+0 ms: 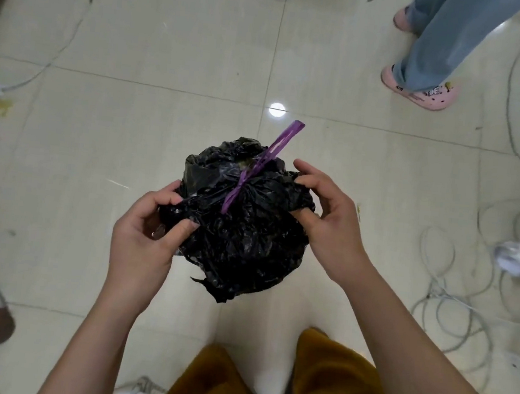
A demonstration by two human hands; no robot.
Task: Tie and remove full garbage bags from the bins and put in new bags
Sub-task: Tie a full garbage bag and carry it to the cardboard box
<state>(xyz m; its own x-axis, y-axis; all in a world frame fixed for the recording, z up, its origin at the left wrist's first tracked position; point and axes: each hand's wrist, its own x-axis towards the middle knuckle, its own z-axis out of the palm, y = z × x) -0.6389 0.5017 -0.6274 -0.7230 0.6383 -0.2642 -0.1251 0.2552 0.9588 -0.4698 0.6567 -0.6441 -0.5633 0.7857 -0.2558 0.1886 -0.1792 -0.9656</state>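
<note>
Gripping from both sides, the two bare hands hold a crumpled, bulging black plastic garbage bag (243, 227) up over the pale glossy tiled floor (138, 58). The left hand (147, 233) curls around the bag's left edge, thumb and forefinger pinching a fold of film. The right hand (326, 216) pinches a gathered tuft at the bag's upper right, its remaining fingers loosely spread. The bag sits between the hands, directly in front of the person and above their mustard-yellow fuzzy trousers (313, 386). Its plastic is wrinkled and shiny, the neck bunched at the top. A thin purple plastic drawstring (265, 162) cinches that neck, apparently knotted, one end sticking up and away.
</note>
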